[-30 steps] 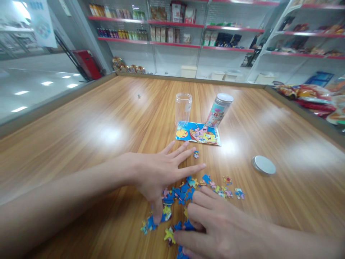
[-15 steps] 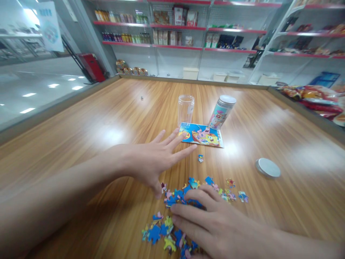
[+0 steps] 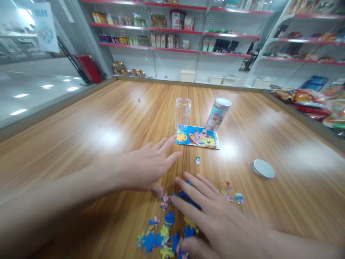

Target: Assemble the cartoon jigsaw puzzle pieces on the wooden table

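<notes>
Loose jigsaw puzzle pieces (image 3: pixel 149 241), mostly blue with some yellow and pink, lie in a heap at the front of the table. My right hand (image 3: pixel 206 210) rests over the heap with fingers spread, covering part of it. My left hand (image 3: pixel 147 165) is stretched out flat beside the heap, its thumb near a pink piece (image 3: pixel 164 202). Just beyond its fingertips lies a cartoon picture card (image 3: pixel 198 137). One single puzzle piece (image 3: pixel 197 160) sits between the card and my right hand. A few pieces (image 3: pixel 239 198) lie to the right.
A clear plastic jar (image 3: pixel 183 112) stands behind the card, beside a cartoon-printed canister (image 3: pixel 217 114) with a silver lid. A round silver lid (image 3: pixel 263 169) lies at the right. Stocked shelves (image 3: pixel 175 30) line the back, and packaged snacks (image 3: pixel 304 102) sit beyond the right edge.
My right hand has moved forward and its fingers have spread over the heap, shifting some pieces. My left hand has drawn back slightly from the card, its fingers less spread.
</notes>
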Available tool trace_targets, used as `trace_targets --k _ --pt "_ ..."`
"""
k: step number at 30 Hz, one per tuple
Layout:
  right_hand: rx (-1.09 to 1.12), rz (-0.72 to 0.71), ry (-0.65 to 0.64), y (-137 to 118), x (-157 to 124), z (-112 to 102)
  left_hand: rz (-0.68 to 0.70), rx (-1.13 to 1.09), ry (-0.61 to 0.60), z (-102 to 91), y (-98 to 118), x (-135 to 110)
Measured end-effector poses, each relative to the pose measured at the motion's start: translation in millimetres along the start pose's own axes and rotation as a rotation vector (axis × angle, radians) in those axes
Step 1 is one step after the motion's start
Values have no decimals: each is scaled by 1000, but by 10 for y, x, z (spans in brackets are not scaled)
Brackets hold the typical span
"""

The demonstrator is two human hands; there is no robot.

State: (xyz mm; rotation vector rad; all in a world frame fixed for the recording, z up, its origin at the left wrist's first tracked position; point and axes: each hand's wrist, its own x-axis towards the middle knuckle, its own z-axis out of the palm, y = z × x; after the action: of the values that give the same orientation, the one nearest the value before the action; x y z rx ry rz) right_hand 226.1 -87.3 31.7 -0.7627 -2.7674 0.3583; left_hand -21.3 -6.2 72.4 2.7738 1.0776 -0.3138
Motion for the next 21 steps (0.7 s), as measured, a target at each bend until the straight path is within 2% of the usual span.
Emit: trace_targets --k 3,5,7,9,13,14,16,18,20,21 --pt "13 95 -106 10 12 -4 -7 84 -26 18 91 -40" --pt "48 59 -189 -2 32 -45 2 112 -38 5 120 -36" --pt "70 -15 -219 -15 44 -101 16 116 -8 -20 108 -4" --pt "79 -63 -105 8 41 -140 38 103 43 -38 52 53" --pt "124 0 413 266 31 -113 106 1 125 5 -135 229" --pt "125 30 474 366 34 -91 138 -46 128 40 -180 285" --pt "102 106 522 559 46 -45 237 -135 162 142 -251 399" --pt "106 140 517 690 56 -11 366 -247 286 264 -286 502" --pt "113 115 476 727 60 7 469 -345 402 371 -288 570" --pt "110 92 442 714 61 9 468 -383 444 409 -279 587"
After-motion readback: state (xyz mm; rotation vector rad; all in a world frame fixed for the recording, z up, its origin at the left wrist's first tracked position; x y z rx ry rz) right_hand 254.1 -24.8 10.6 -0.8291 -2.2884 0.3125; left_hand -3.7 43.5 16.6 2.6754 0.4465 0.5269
